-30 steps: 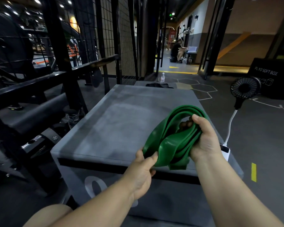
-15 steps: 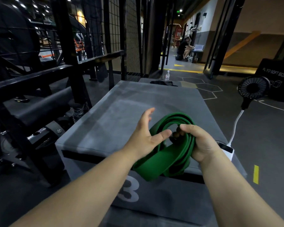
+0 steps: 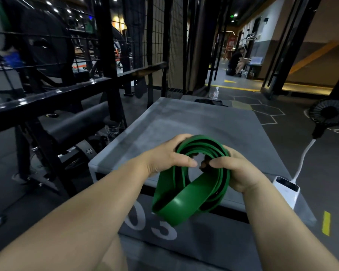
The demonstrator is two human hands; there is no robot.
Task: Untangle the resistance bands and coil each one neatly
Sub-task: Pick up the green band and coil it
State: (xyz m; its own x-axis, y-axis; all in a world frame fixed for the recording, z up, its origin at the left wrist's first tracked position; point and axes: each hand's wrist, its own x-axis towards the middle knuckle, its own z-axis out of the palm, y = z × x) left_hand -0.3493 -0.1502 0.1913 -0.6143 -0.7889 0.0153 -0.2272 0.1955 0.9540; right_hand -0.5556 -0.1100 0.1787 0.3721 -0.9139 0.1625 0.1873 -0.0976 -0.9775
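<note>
Coiling looks nearly done: the left hand (image 3: 164, 159), open a moment ago, now joins the right hand (image 3: 239, 173) in a tight grip on the green band (image 3: 184, 204).

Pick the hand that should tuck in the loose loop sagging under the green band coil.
Left, probably. The right hand pinches the stacked turns of the green band, so it anchors the coil. The left hand grips only the upper left rim, and the loose loop sags on its side.
</note>
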